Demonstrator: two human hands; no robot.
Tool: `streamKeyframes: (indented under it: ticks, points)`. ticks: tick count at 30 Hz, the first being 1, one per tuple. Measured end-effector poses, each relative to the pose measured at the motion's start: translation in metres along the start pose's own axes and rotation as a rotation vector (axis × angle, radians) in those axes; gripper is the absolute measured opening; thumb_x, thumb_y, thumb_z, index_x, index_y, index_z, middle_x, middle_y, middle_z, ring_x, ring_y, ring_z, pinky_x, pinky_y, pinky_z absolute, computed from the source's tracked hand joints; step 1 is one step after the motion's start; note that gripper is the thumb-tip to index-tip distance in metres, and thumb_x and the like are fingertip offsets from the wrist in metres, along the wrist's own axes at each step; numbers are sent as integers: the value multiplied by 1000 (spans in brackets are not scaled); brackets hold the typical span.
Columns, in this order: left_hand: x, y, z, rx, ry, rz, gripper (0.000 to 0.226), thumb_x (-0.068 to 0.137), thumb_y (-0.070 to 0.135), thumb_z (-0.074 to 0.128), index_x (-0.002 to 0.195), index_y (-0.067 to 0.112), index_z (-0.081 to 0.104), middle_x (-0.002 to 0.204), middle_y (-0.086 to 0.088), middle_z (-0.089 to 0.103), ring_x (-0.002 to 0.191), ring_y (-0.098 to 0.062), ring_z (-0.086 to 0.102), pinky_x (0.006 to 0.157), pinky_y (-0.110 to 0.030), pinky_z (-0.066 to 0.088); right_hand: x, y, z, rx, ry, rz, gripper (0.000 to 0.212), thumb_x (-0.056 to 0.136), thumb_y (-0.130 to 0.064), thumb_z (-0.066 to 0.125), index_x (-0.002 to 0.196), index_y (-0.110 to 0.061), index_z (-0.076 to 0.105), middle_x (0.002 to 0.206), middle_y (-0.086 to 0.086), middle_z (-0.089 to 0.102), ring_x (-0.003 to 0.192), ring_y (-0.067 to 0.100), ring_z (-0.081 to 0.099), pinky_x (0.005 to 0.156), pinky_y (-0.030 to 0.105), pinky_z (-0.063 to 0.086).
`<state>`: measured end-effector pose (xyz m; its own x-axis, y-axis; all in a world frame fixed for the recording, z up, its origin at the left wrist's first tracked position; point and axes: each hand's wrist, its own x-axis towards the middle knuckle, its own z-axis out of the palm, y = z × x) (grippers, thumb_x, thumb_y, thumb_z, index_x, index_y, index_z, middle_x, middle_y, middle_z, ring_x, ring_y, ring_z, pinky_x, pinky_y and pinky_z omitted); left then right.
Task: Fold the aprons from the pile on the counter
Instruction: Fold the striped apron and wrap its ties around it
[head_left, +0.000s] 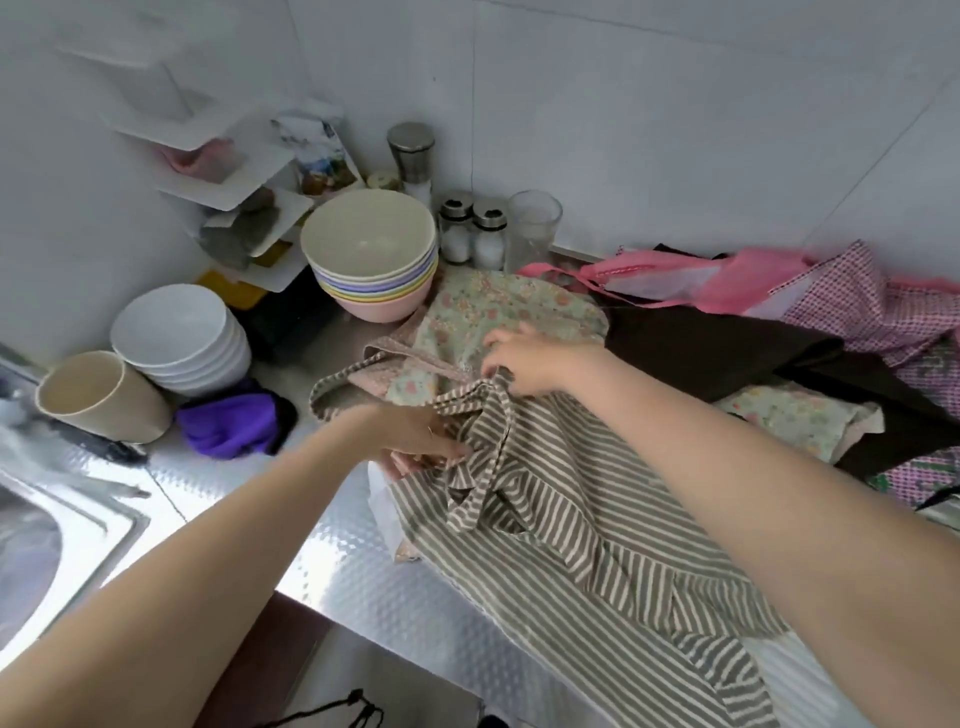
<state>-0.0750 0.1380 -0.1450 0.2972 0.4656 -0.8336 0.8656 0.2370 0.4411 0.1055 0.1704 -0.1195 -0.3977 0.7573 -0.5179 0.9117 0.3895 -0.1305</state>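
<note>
The counter (332, 561) carries the striped apron (587, 540) from centre toward 5 o'clock, its lower part draped over the front edge. The remaining pile (831, 332) lies at 2 o'clock. The floral apron (498, 312) lies at 12 o'clock, touching the striped one. Right hand (530, 358): fingers curled, pinching the striped top edge. Left hand (415, 441): fingers gripping bunched striped fabric at 10 o'clock. Risk: loose straps may be trapped in the fold; the overhang may drag the apron off; pulling could nudge the stacked bowls (371, 260).

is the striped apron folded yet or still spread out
Not folded: the striped apron lies spread and rumpled, straps loose, both hands at its top.
</note>
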Motion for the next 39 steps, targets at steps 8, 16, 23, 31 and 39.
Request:
streamKeyframes:
  ticks: [8, 16, 23, 31, 39]
  points:
    - [-4, -43, 7, -247, -424, -38, 18, 91, 10, 57, 107, 16, 51, 98, -4, 65, 78, -15, 65, 66, -24, 57, 18, -9, -33, -41, -119, 44, 28, 82, -20, 68, 66, -8, 49, 63, 1, 39, 54, 15, 35, 48, 24, 27]
    - [-11, -41, 3, -165, -267, -89, 35, 89, 16, 61, 121, 4, 52, 91, -5, 63, 77, -13, 61, 72, -21, 56, 30, -16, 2, -134, 137, 92, 8, 89, -5, 53, 84, -3, 59, 92, 10, 57, 82, 27, 58, 64, 28, 49]
    - [3, -40, 9, 99, -60, -92, 44, 91, 17, 59, 131, 3, 47, 119, -20, 60, 67, -13, 61, 51, -17, 54, 23, -23, 12, -233, 111, 12, 36, 89, -3, 48, 123, -13, 53, 142, 10, 30, 135, 32, 22, 105, 51, 33]
    - [-11, -27, -9, -84, 1, -102, 37, 93, 25, 55, 120, 0, 57, 109, -15, 67, 90, -22, 67, 73, -25, 56, 11, -26, 8, -261, 124, 125, 28, 92, -3, 46, 118, -5, 56, 142, 13, 31, 133, 33, 25, 105, 48, 31]
    - [8, 23, 9, -83, 122, -2, 77, 78, 55, 64, 138, 13, 38, 128, -15, 54, 78, -22, 71, 68, -31, 60, -21, -37, 44, 90, 586, 264, 34, 88, -2, 51, 122, -5, 46, 128, 13, 43, 112, 29, 48, 86, 33, 41]
